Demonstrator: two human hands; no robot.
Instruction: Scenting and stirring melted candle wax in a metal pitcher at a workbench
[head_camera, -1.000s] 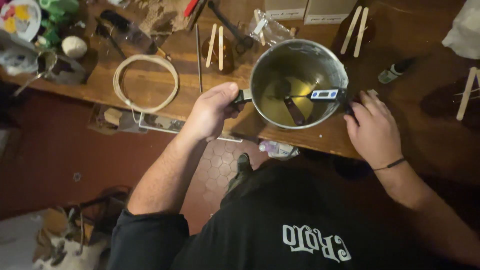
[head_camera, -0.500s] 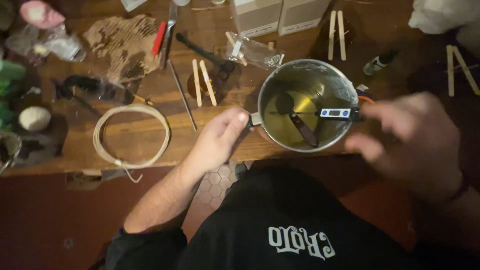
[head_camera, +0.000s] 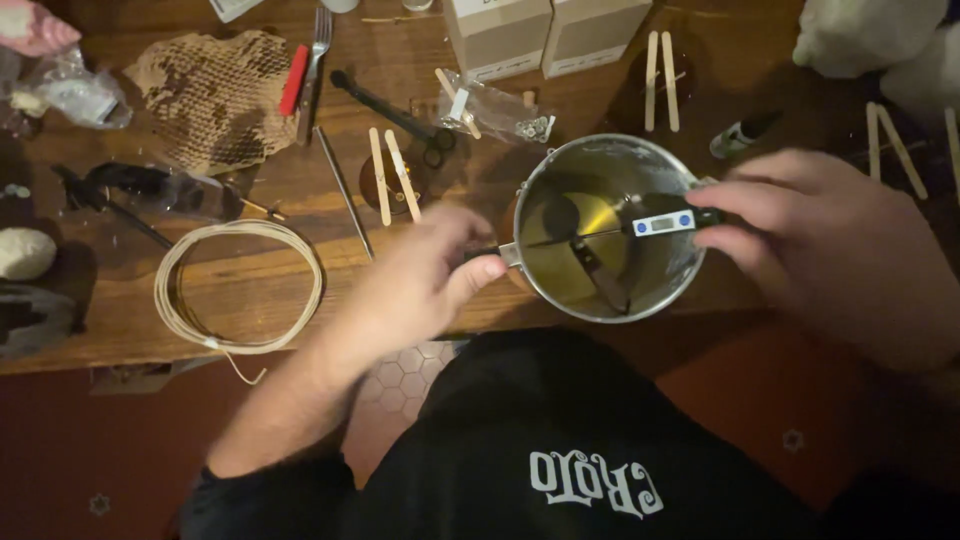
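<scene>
Head view: cluttered wooden table (head_camera: 300, 300), tiled floor (head_camera: 400, 380).

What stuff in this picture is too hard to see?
- Head view: the pot's handle, covered by the left hand.
- Thermometer screen: too small to read.
- Right hand: motion-blurred, grip unclear.
- White bag: cut off by the top edge.

Bare wood (head_camera: 440, 300) beside crowded pot (head_camera: 610, 160).

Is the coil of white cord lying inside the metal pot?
No, the coil of white cord lies flat on the wooden table, to the left of the metal pot and apart from it.
</scene>
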